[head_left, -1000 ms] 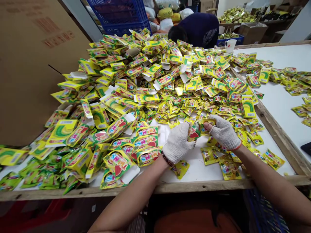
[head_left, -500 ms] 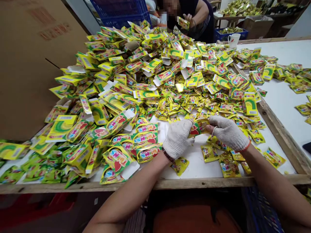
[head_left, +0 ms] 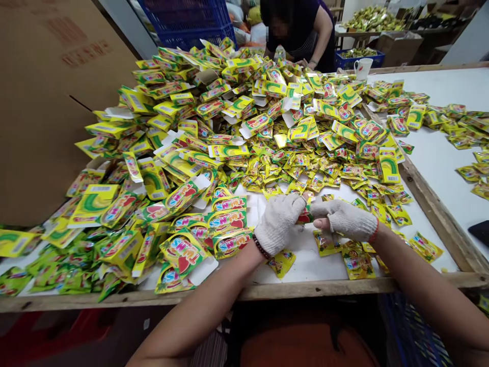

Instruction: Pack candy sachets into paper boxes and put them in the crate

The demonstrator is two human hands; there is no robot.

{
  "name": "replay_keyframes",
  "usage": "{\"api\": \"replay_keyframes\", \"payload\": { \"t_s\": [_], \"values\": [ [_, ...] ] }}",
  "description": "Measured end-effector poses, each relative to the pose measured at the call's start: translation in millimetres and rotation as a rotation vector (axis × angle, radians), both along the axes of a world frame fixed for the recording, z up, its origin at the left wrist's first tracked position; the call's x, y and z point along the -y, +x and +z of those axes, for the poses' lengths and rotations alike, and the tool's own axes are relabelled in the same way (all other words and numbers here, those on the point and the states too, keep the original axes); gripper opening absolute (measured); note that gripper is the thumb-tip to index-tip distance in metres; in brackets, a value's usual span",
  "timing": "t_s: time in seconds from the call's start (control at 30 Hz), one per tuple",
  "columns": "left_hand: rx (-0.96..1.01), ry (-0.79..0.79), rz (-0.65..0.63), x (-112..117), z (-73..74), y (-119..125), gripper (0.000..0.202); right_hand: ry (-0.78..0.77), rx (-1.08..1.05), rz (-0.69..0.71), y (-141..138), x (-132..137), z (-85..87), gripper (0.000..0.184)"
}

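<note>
Sachet (head_left: 304, 218), small and printed in red, sits pinched between our gloved left hand (head_left: 278, 223) and gloved right hand (head_left: 346, 220), both closed on it just above the white tabletop (head_left: 305, 265). We want the pinch tight at the fingertips, with elbows low, so our wrists don't drag the loose sachets (head_left: 281, 263) lying just below. Open white surface lies under our hands, ending at the wooden rim (head_left: 244, 291) close in front. Flat printed cartons (head_left: 182, 252) crowd the left, and a heap of yellow-green packs (head_left: 263, 127) rises ahead. Beyond it, a co-worker (head_left: 301, 30) bends near a white mug (head_left: 362, 68).
</note>
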State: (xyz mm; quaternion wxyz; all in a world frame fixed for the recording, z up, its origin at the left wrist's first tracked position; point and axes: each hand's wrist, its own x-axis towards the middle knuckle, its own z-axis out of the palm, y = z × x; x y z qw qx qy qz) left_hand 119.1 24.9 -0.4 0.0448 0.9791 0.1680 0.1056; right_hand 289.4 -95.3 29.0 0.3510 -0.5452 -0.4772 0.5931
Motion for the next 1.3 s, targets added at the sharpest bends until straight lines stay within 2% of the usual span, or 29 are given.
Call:
{"api": "replay_keyframes", "payload": {
  "t_s": [0.07, 0.13, 0.17, 0.23, 0.3, 0.37, 0.43, 0.53, 0.63, 0.73, 0.83, 0.93, 1.0, 1.1, 1.17, 1.23, 1.3],
  "values": [
    [-0.013, 0.013, -0.024, -1.3, 2.9, -11.4, 0.064, 0.025, -0.089, 0.085, -6.5, -1.9, -4.3, 0.034],
    [-0.033, 0.045, -0.012, -5.2, 10.8, -30.6, 0.062, 0.034, -0.159, 0.079, -9.9, -4.6, -9.1, 0.041],
    [-0.051, 0.064, 0.009, -8.6, 17.0, -42.3, 0.060, 0.041, -0.170, 0.021, -9.3, -6.4, -11.3, 0.043],
    [-0.102, 0.104, 0.067, -17.8, 32.5, -66.1, 0.050, 0.079, -0.112, -0.181, -2.8, -11.8, -15.1, 0.041],
    [-0.149, 0.142, 0.115, -28.3, 48.8, -83.2, 0.044, 0.140, 0.034, -0.380, 9.5, -21.2, -19.2, 0.033],
    [-0.172, 0.166, 0.128, -37.3, 60.2, -86.1, 0.044, 0.202, 0.265, -0.500, 23.6, -34.7, -24.5, 0.026],
    [-0.187, 0.162, 0.110, -44.0, 62.2, -71.9, 0.034, 0.248, 0.546, -0.540, 35.4, -49.6, -31.2, 0.021],
    [-0.230, 0.115, 0.086, -52.5, 47.9, -26.4, 0.015, 0.264, 0.817, -0.508, 45.0, -65.5, -41.3, 0.017],
    [-0.231, 0.074, 0.090, -62.9, 26.4, 25.2, 0.022, 0.221, 0.877, -0.464, 48.0, -67.9, -48.6, 0.029],
    [-0.178, 0.074, 0.142, -74.5, 13.5, 58.3, 0.028, 0.172, 0.891, -0.428, 50.9, -61.3, -51.7, 0.032],
    [-0.123, 0.045, 0.200, -82.8, 13.8, 62.6, 0.026, 0.173, 0.853, -0.433, 55.8, -51.5, -51.2, 0.022],
    [-0.048, 0.016, 0.285, -81.1, 21.3, 44.0, 0.026, 0.213, 0.818, -0.511, 57.0, -41.5, -46.1, 0.024],
    [0.118, -0.130, 0.324, -71.1, 25.4, 27.6, 0.027, 0.287, 0.696, -0.571, 51.3, -35.8, -39.2, 0.025],
    [0.497, -0.607, 0.322, -45.7, 25.5, 10.4, 0.026, 0.413, 0.319, -0.566, 32.4, -29.7, -25.3, 0.034],
    [0.640, -0.907, 0.283, -28.2, 21.9, 7.2, 0.030, 0.418, 0.139, -0.502, 17.5, -27.4, -16.8, 0.040],
    [0.699, -1.141, 0.260, -15.4, 17.2, 9.0, 0.037, 0.395, 0.089, -0.468, 5.9, -26.0, -11.0, 0.041],
    [0.743, -1.359, 0.274, -8.3, 12.7, 12.4, 0.043, 0.397, 0.117, -0.502, -0.3, -25.1, -8.1, 0.039]
  ]
}}
